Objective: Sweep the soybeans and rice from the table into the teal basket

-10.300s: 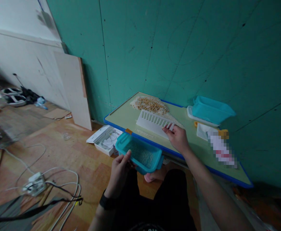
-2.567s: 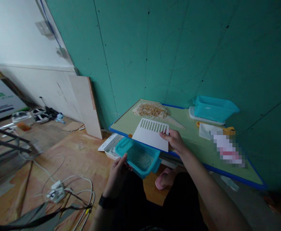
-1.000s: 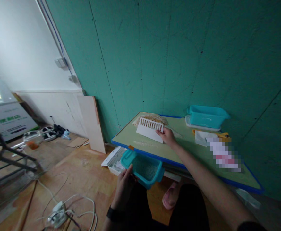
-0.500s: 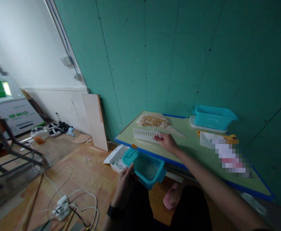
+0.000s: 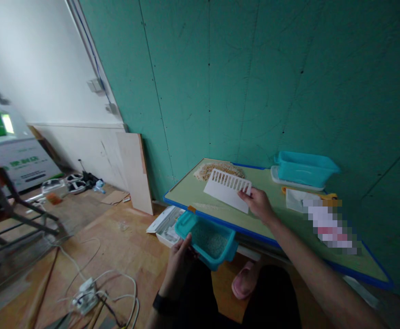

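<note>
Head view: my left hand (image 5: 179,256) grips one teal plastic bin (image 5: 211,262), pale grain (image 5: 213,240) inside, beside the table's (image 5: 275,198) near edge. My right hand (image 5: 260,205) pinches one white slotted scraper (image 5: 225,195) above the tabletop, before one bean-and-grain pile (image 5: 205,172). A second teal bin (image 5: 302,172) sits farther right.

Near tub (image 5: 185,222) in your left hand (image 5: 179,256), grains (image 5: 212,240) inside, just before the bench (image 5: 186,192). Scraper (image 5: 225,195) in your right hand (image 5: 259,204), over the bench; grain pile (image 5: 225,168) beyond it, on the bench. Second tub (image 5: 306,169) on a lid (image 5: 297,183), beyond and right of your right hand.
</note>
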`<action>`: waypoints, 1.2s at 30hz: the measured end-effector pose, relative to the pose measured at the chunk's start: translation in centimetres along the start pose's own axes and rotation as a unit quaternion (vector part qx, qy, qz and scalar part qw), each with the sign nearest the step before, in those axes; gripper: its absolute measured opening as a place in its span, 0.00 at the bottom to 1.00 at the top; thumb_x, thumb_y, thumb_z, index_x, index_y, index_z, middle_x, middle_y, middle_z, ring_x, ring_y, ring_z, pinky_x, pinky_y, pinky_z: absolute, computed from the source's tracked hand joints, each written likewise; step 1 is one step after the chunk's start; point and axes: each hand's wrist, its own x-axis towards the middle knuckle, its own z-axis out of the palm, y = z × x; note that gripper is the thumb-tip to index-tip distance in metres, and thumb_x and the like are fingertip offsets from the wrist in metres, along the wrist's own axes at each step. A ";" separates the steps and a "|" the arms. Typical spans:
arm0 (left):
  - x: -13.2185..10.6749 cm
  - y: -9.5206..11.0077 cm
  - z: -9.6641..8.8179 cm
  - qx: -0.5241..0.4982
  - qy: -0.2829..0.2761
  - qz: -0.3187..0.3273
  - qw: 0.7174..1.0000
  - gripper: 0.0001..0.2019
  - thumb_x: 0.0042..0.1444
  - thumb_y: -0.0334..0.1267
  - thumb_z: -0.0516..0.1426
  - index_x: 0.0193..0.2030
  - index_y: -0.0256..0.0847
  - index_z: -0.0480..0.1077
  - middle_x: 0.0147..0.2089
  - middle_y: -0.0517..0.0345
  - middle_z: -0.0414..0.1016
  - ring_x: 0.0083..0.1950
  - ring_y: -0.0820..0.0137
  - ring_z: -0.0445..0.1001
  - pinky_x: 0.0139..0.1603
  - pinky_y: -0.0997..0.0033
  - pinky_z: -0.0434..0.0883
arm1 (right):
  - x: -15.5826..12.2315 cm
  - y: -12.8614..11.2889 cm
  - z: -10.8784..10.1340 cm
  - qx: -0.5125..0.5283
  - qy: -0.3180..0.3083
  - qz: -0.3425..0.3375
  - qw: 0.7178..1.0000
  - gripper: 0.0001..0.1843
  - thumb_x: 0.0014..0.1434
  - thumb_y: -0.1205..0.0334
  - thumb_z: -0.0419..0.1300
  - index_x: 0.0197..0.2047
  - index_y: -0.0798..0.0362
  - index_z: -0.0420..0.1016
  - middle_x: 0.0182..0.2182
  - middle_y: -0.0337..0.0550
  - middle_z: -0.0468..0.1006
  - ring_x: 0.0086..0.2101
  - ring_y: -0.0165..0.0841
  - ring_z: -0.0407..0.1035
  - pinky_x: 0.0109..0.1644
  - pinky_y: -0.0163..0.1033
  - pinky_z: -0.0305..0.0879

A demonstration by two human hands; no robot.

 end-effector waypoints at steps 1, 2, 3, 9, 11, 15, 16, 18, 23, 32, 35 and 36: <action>0.1 -0.1 -0.1 -0.011 -0.004 -0.006 1.000 0.24 0.39 0.57 0.72 0.17 0.44 0.67 0.16 0.58 0.71 0.24 0.63 0.77 0.24 0.67 0.72 | -0.6 0.4 -1.2 0.008 0.012 0.026 1.000 0.26 0.50 0.37 0.65 0.30 0.55 0.79 0.26 0.46 0.80 0.28 0.39 0.71 0.29 0.39 0.61; 0.2 -0.2 -0.1 -0.024 -0.009 -0.013 1.000 0.24 0.39 0.56 0.73 0.17 0.43 0.68 0.16 0.59 0.71 0.22 0.64 0.76 0.24 0.68 0.72 | -1.3 0.9 -2.4 0.013 0.025 0.049 0.998 0.26 0.49 0.38 0.65 0.32 0.55 0.79 0.27 0.47 0.81 0.29 0.40 0.72 0.30 0.39 0.63; 0.3 -0.3 -0.1 -0.033 -0.012 -0.021 0.999 0.24 0.38 0.56 0.74 0.16 0.42 0.68 0.16 0.59 0.72 0.21 0.66 0.75 0.23 0.69 0.71 | -2.0 1.4 -3.6 0.016 0.042 0.068 0.997 0.26 0.48 0.38 0.66 0.33 0.56 0.80 0.28 0.48 0.82 0.30 0.41 0.73 0.31 0.40 0.63; 0.5 -0.5 0.3 -0.038 -0.029 -0.022 0.999 0.25 0.40 0.54 0.74 0.17 0.39 0.67 0.16 0.58 0.73 0.18 0.70 0.73 0.22 0.72 0.69 | -4.8 2.7 -6.4 0.050 0.055 0.149 0.986 0.26 0.45 0.38 0.68 0.34 0.55 0.80 0.29 0.49 0.83 0.30 0.42 0.74 0.31 0.42 0.67; 0.6 -0.4 0.5 -0.044 -0.035 -0.018 0.998 0.25 0.41 0.54 0.74 0.17 0.39 0.68 0.16 0.57 0.74 0.19 0.70 0.74 0.23 0.72 0.70 | -4.9 2.2 -5.8 0.060 0.046 0.156 0.985 0.26 0.44 0.38 0.69 0.32 0.54 0.79 0.27 0.47 0.82 0.28 0.41 0.73 0.30 0.41 0.66; 0.5 0.0 0.7 -0.051 -0.029 -0.024 0.998 0.24 0.39 0.53 0.74 0.18 0.39 0.69 0.16 0.59 0.74 0.19 0.69 0.75 0.25 0.70 0.72 | -4.5 1.2 -4.2 0.060 0.019 0.147 0.987 0.26 0.44 0.37 0.69 0.30 0.54 0.78 0.26 0.46 0.81 0.28 0.39 0.72 0.30 0.40 0.64; 0.5 0.1 0.7 -0.050 -0.027 -0.025 0.998 0.24 0.39 0.53 0.74 0.18 0.39 0.69 0.16 0.59 0.73 0.19 0.69 0.75 0.24 0.71 0.72 | -4.4 1.0 -3.9 0.059 0.010 0.144 0.988 0.26 0.44 0.37 0.69 0.30 0.54 0.78 0.26 0.45 0.81 0.28 0.39 0.72 0.30 0.40 0.64; 0.5 0.2 0.6 -0.040 -0.026 -0.025 0.999 0.24 0.38 0.54 0.74 0.18 0.40 0.69 0.16 0.59 0.73 0.19 0.69 0.74 0.23 0.71 0.70 | -4.4 0.8 -3.5 0.064 -0.010 0.144 0.988 0.26 0.44 0.37 0.69 0.29 0.54 0.77 0.26 0.45 0.80 0.28 0.39 0.72 0.30 0.39 0.63; 0.7 -0.1 0.3 -0.012 -0.021 -0.033 0.999 0.23 0.41 0.55 0.73 0.16 0.42 0.69 0.16 0.57 0.72 0.23 0.63 0.76 0.24 0.68 0.69 | -4.9 0.3 -2.8 0.108 -0.055 0.165 0.979 0.28 0.43 0.37 0.71 0.31 0.54 0.77 0.27 0.45 0.81 0.29 0.38 0.72 0.32 0.40 0.66; 1.0 -0.7 -0.5 0.001 -0.020 -0.056 0.998 0.16 0.59 0.50 0.64 0.33 0.38 0.76 0.32 0.55 0.79 0.31 0.65 0.77 0.32 0.67 0.75 | -5.7 -1.2 -2.2 0.151 -0.093 0.200 0.963 0.30 0.41 0.36 0.73 0.33 0.55 0.78 0.30 0.48 0.82 0.30 0.40 0.74 0.32 0.41 0.68; 0.8 -0.3 -0.6 -0.005 -0.016 -0.045 0.999 0.21 0.47 0.54 0.71 0.19 0.41 0.71 0.21 0.55 0.74 0.25 0.63 0.76 0.26 0.67 0.72 | -4.9 -0.7 -2.7 0.155 -0.036 0.198 0.967 0.31 0.39 0.36 0.74 0.33 0.54 0.78 0.29 0.47 0.82 0.30 0.41 0.75 0.31 0.41 0.69; 0.7 -0.1 -0.6 -0.007 -0.015 -0.041 0.999 0.21 0.44 0.54 0.71 0.18 0.42 0.71 0.20 0.55 0.74 0.25 0.62 0.76 0.26 0.66 0.72 | -4.6 -0.3 -2.9 0.152 -0.015 0.197 0.968 0.31 0.38 0.35 0.74 0.33 0.53 0.78 0.29 0.47 0.82 0.29 0.42 0.76 0.31 0.42 0.69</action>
